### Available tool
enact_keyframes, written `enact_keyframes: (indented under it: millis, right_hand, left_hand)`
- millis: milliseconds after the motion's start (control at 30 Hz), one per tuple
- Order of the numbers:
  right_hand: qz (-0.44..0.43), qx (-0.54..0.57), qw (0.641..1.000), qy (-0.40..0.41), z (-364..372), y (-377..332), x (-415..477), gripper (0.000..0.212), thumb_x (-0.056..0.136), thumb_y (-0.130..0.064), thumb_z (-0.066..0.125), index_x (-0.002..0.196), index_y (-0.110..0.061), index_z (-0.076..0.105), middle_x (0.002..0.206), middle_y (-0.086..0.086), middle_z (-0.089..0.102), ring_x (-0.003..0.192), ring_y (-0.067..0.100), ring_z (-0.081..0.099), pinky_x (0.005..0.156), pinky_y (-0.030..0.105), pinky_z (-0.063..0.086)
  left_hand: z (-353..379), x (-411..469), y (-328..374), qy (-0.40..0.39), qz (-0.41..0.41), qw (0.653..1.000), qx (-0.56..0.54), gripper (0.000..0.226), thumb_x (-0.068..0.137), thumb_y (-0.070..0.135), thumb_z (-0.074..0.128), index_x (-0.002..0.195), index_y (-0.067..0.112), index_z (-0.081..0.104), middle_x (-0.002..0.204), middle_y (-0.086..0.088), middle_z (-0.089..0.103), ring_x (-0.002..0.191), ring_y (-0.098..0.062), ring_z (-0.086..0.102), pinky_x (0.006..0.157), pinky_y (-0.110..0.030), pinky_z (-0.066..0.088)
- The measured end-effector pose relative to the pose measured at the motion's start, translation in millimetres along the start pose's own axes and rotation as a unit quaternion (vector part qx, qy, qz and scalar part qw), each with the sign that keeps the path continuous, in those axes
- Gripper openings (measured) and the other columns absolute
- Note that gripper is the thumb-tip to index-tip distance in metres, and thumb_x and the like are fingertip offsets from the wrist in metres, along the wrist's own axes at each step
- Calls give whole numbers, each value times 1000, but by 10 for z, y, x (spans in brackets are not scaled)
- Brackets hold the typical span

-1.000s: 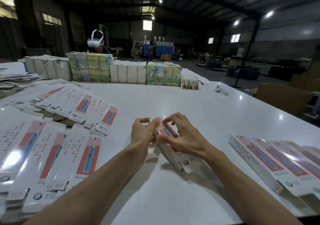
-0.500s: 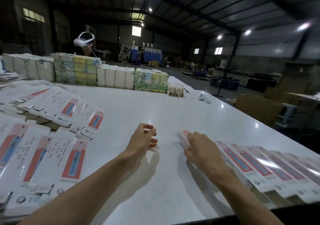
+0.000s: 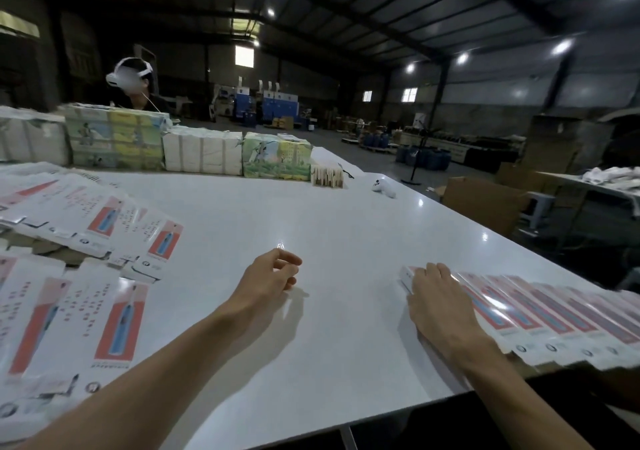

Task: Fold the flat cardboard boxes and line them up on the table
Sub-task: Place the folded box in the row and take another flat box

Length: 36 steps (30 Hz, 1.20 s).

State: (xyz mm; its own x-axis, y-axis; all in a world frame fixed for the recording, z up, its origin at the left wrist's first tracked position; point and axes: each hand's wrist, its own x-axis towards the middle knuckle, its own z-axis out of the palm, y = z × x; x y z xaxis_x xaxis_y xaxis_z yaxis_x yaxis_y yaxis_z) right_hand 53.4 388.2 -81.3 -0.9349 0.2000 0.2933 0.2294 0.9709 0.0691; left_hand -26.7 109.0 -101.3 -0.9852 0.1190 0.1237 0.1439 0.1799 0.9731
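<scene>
The print on the white, red-panelled boxes is too blurred for me to read. On the glossy white table (image 3: 311, 228) in a dim warehouse, my right hand (image 3: 440, 297) lies flat on the end box (image 3: 406, 276) of the folded row (image 3: 540, 318) at right. My left hand (image 3: 270, 276) hovers loosely curled and empty, with the flat boxes (image 3: 114, 318) lying further left.

The middle of the table (image 3: 346, 235) lies open from its near edge to the far edge, where bundled stacks (image 3: 202, 150) form a wall. Flat boxes (image 3: 114, 311) cover the left side, and a row of folded boxes (image 3: 540, 314) lines the right edge. A white controller (image 3: 383, 188) sits near the far right corner.
</scene>
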Motion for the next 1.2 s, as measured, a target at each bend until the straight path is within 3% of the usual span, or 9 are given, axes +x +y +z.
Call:
enact_keyframes:
  millis: [133, 200, 267, 467, 633, 733, 867, 1100, 1200]
  right_hand:
    - [-77, 47, 995, 49, -144, -481, 185, 33, 108, -30, 54, 137, -13, 55, 142, 6, 52, 128, 24, 54, 105, 39, 48]
    - [-122, 55, 989, 63, -188, -799, 325, 18, 108, -28, 49, 117, -15, 59, 122, 4, 60, 113, 25, 58, 87, 39, 50]
    - [-143, 81, 984, 73, -204, -1124, 486, 18, 106, -28, 48, 99, -15, 58, 101, 3, 65, 91, 26, 63, 74, 39, 51]
    - [-164, 238, 957, 6, 115, -1687, 674, 26, 105, -35, 47, 97, -19, 66, 87, 1, 70, 83, 26, 66, 73, 37, 51]
    - [-167, 302, 938, -10, 312, -1641, 770, 21, 101, -35, 51, 94, -25, 69, 83, -6, 72, 78, 20, 66, 74, 36, 54]
    - [-172, 329, 928, -23, 364, -1621, 815, 18, 99, -32, 55, 91, -27, 71, 84, -10, 72, 78, 16, 66, 74, 35, 55]
    - [-163, 353, 920, -41, 420, -1619, 888, 17, 97, -31, 56, 90, -30, 71, 83, -15, 70, 81, 13, 66, 68, 29, 45]
    - [-176, 370, 911, -38, 478, -1601, 930, 17, 97, -32, 56, 90, -31, 72, 84, -17, 69, 83, 11, 65, 67, 27, 43]
    - [-181, 373, 909, -37, 497, -1609, 954, 17, 97, -32, 56, 89, -32, 72, 85, -16, 69, 82, 10, 65, 66, 25, 42]
  left_hand:
    - [1, -3, -4, 5, 3, 1000, 2, 15, 103, 14, 60, 106, 20, 73, 108, -6, 71, 94, -23, 74, 90, -42, 60]
    - [-4, 1, -3, 16, 10, 1000, 2, 15, 102, 13, 60, 106, 21, 73, 106, -4, 72, 91, -21, 75, 85, -39, 61]
    - [-22, 1, 12, 34, 19, 999, 1, 16, 103, 14, 60, 106, 23, 72, 104, -3, 73, 88, -18, 75, 76, -32, 63]
    - [-132, -19, 27, 97, 33, 991, 88, 17, 102, 20, 56, 110, 29, 67, 103, 6, 72, 90, -15, 73, 84, -39, 62]
    - [-211, 97, 36, 139, 17, 959, 246, 19, 104, 30, 59, 122, 26, 63, 116, 2, 70, 96, -17, 68, 83, -30, 56]
    - [-366, 263, 19, 137, -16, 925, 355, 32, 104, 35, 61, 132, 21, 58, 125, -3, 68, 105, -22, 68, 89, -33, 55]
    - [-852, 590, 75, 170, -53, 847, 501, 38, 101, 33, 53, 131, 9, 55, 135, -15, 59, 123, -35, 56, 97, -42, 45]
    - [-1646, 786, -145, 240, -199, 721, 619, 73, 97, 62, 55, 144, 7, 48, 152, -20, 37, 141, -38, 35, 114, -53, 31]
    - [-1796, 872, -116, 239, -216, 702, 636, 82, 90, 64, 66, 144, 7, 45, 148, -22, 40, 135, -39, 39, 112, -52, 30]
